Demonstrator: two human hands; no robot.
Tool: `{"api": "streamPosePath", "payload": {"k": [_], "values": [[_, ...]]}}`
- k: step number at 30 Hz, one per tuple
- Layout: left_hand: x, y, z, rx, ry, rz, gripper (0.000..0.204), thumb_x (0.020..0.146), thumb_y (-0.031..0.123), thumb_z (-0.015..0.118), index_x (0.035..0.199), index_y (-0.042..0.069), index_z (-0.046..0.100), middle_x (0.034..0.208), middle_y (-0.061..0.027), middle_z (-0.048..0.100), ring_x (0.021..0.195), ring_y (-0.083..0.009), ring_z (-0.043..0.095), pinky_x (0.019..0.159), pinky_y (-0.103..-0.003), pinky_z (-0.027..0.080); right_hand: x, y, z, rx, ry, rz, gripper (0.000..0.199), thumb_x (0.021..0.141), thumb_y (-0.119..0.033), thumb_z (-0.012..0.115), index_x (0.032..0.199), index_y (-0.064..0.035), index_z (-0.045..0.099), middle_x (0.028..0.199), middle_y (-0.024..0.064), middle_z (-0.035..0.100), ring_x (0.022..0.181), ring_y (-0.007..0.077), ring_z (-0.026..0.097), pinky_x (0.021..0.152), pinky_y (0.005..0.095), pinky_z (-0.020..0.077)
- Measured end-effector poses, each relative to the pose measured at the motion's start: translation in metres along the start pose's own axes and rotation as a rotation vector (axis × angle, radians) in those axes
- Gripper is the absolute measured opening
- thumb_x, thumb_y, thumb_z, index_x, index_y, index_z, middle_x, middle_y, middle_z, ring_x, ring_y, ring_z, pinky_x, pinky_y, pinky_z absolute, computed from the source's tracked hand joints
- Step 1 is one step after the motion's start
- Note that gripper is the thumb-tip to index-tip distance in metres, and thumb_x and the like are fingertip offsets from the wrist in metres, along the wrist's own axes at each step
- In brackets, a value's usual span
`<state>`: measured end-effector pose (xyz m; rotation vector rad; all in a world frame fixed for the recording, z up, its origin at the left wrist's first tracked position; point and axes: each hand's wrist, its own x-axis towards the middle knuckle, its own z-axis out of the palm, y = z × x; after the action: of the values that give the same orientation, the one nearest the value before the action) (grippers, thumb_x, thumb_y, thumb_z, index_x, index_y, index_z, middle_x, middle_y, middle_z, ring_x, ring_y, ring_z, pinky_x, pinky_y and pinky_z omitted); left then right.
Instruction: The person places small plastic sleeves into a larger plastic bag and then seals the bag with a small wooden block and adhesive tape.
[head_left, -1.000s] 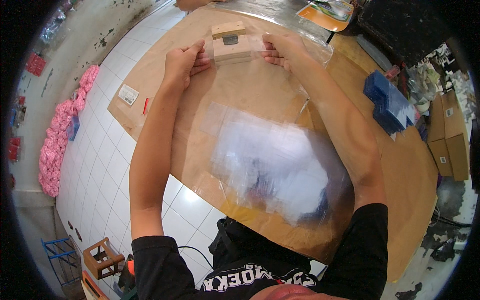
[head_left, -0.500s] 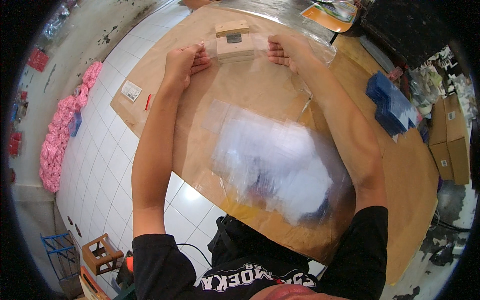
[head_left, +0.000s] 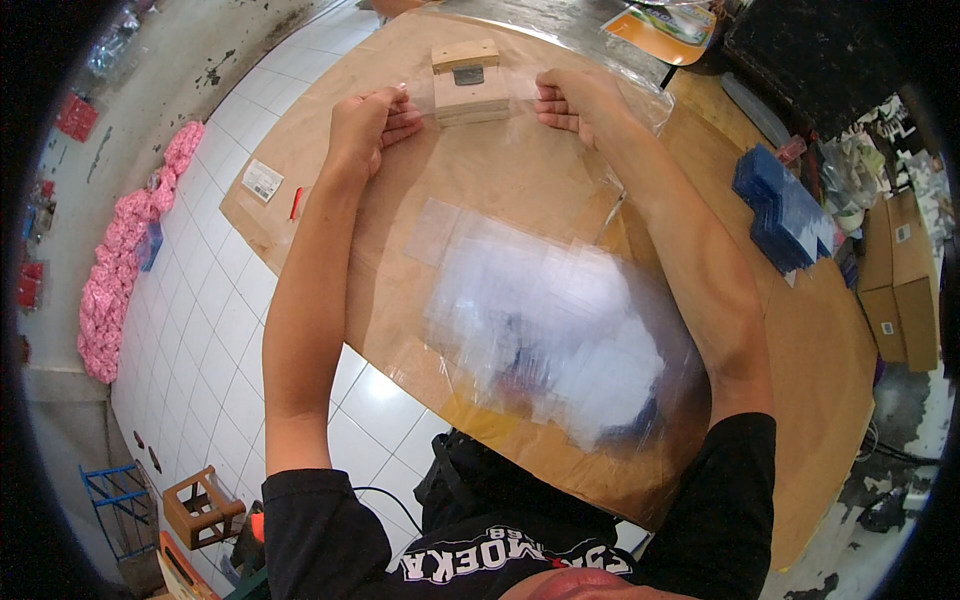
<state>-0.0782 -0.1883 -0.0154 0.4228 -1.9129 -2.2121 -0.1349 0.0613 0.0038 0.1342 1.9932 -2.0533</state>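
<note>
At the far side of the table, my left hand point(head_left: 370, 128) and my right hand point(head_left: 582, 106) are closed in pinches on either side of a small wooden block jig point(head_left: 472, 102). Between them stretches a thin clear plastic piece point(head_left: 522, 86), its ends in my fingers. It is so see-through that I cannot tell whether it is a bag or a sheet. A raised wooden bar with a dark metal plate tops the jig. Nearer my body, under and between my forearms, lies a loose heap of clear plastic pieces point(head_left: 540, 310).
Brown paper covers the table point(head_left: 390, 270). A stack of blue-tinted plastic pieces point(head_left: 780, 210) lies at the right, with cardboard boxes point(head_left: 895, 280) beyond. A white label point(head_left: 262, 181) and a small red item point(head_left: 297, 203) sit at the left edge. Pink bundles point(head_left: 120, 270) rest on the tiled floor.
</note>
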Motion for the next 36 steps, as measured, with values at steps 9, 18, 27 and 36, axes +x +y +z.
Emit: {"api": "streamPosePath", "payload": {"k": [9, 18, 27, 36], "values": [[0.0006, 0.0013, 0.0008, -0.01, 0.009, -0.011, 0.021, 0.085, 0.02, 0.065, 0.087, -0.001, 0.059, 0.076, -0.0074, 0.061, 0.063, -0.0154, 0.061, 0.061, -0.029, 0.058, 0.002, 0.0011, -0.0003, 0.01, 0.005, -0.005, 0.014, 0.083, -0.015, 0.063, 0.085, -0.0017, 0.06, 0.079, 0.0071, 0.06, 0.067, 0.0173, 0.061, 0.061, 0.0282, 0.0548], [-0.0012, 0.0042, 0.001, 0.001, 0.019, -0.027, 0.029, 0.084, 0.024, 0.066, 0.092, -0.003, 0.058, 0.078, -0.0089, 0.061, 0.065, -0.0168, 0.062, 0.063, -0.031, 0.058, 0.0007, -0.0014, 0.0004, 0.022, 0.005, 0.01, 0.014, 0.083, -0.015, 0.062, 0.084, -0.0007, 0.059, 0.079, 0.0083, 0.06, 0.068, 0.0176, 0.061, 0.061, 0.0286, 0.055], [-0.0015, 0.005, 0.0019, -0.004, 0.022, -0.014, 0.033, 0.086, 0.021, 0.063, 0.094, -0.01, 0.057, 0.081, -0.0166, 0.061, 0.07, -0.0226, 0.065, 0.065, -0.031, 0.059, 0.0018, -0.0007, 0.0001, 0.027, 0.011, 0.012, 0.015, 0.083, -0.015, 0.061, 0.086, 0.0, 0.059, 0.08, 0.0092, 0.06, 0.068, 0.0183, 0.061, 0.063, 0.0297, 0.0555], [-0.0004, 0.0036, -0.0031, -0.034, 0.032, 0.008, 0.031, 0.086, 0.019, 0.062, 0.095, -0.01, 0.057, 0.081, -0.0171, 0.062, 0.067, -0.0226, 0.065, 0.063, -0.032, 0.059, 0.006, -0.0001, -0.0046, -0.003, 0.03, -0.021, 0.018, 0.083, -0.017, 0.061, 0.086, 0.0001, 0.057, 0.081, 0.0084, 0.06, 0.07, 0.0176, 0.06, 0.063, 0.0303, 0.0551]]}}
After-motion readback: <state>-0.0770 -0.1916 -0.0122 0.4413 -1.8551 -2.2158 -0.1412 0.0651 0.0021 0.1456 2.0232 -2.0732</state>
